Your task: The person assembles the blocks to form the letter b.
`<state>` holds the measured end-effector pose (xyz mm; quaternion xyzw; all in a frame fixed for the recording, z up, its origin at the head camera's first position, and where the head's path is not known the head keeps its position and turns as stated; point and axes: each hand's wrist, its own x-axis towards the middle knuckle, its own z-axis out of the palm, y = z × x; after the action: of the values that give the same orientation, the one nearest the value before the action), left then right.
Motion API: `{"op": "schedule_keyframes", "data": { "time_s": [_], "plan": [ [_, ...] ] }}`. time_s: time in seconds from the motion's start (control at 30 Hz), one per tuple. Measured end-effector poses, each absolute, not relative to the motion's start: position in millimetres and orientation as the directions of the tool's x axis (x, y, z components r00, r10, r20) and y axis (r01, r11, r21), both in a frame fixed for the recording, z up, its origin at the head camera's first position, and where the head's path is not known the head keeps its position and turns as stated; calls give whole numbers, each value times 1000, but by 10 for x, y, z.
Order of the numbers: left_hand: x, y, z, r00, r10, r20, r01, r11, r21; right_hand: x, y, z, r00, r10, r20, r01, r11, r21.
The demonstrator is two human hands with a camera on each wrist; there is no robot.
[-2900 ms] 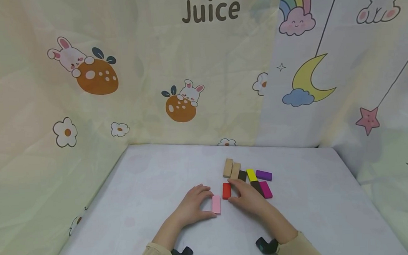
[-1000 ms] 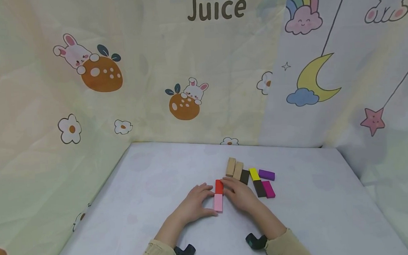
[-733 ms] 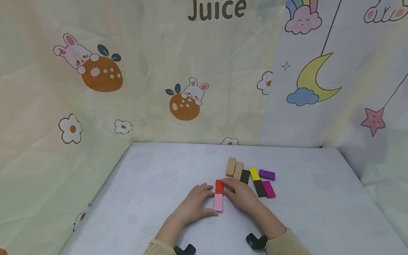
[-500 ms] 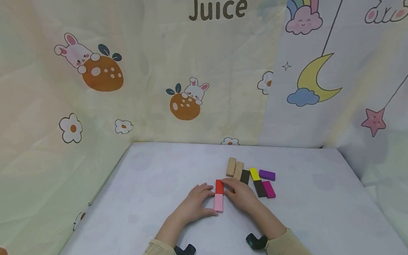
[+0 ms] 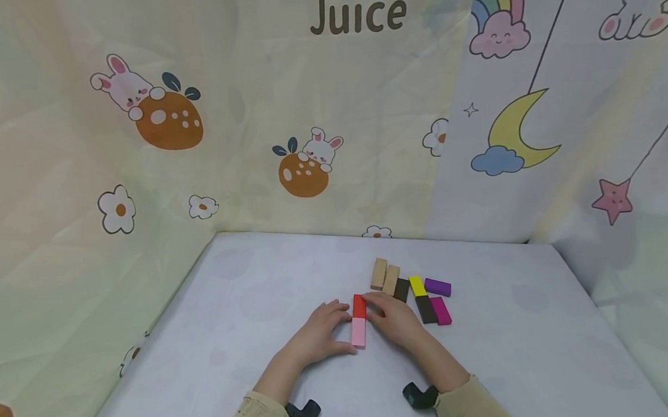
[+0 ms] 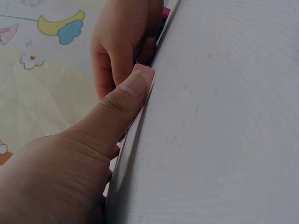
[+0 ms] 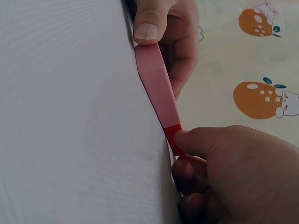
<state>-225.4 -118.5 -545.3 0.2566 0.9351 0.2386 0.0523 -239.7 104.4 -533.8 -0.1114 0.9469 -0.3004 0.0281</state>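
Observation:
A pink block (image 5: 358, 333) and a red block (image 5: 358, 306) lie end to end on the white table, red at the far end. My left hand (image 5: 316, 332) holds the pink block, its thumb against the near end and its fingers along the left side. In the left wrist view, that thumb covers part of the pink block (image 6: 144, 71). My right hand (image 5: 398, 320) pinches the red block from the right. The right wrist view shows the right thumb on the side of the red block (image 7: 174, 140), whose end meets the pink block (image 7: 159, 91).
Beyond the right hand lie two plain wooden blocks (image 5: 379, 274), two black blocks (image 5: 426, 309), a yellow block (image 5: 417, 286), a purple block (image 5: 437, 287) and a magenta block (image 5: 441, 310). A printed cloth wall (image 5: 237, 100) rises behind the white table (image 5: 217, 366).
Since the earliest frame, the right hand has brought the red block leftward against the far end of the pink block. Over the last second both hands have stayed nearly still.

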Motion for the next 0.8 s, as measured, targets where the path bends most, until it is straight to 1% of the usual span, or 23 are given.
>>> {"op": "schedule_keyframes", "data": {
  "time_s": [0.47, 0.63, 0.8],
  "plan": [
    [-2218, -1193, -5419, -866, 500, 13, 443, 754, 485, -2379, 1056, -5333, -975, -219, 36, -194, 767, -611],
    [-2213, -1206, -5411, -854, 520, 12, 458, 742, 490, -2391, 1080, -5372, -988, -140, 73, -153, 744, -651],
    [-2219, -1215, -5404, -840, 542, 26, 489, 735, 470, -2411, 1113, -5389, -991, -57, 120, -126, 701, -702]
  ]
}}
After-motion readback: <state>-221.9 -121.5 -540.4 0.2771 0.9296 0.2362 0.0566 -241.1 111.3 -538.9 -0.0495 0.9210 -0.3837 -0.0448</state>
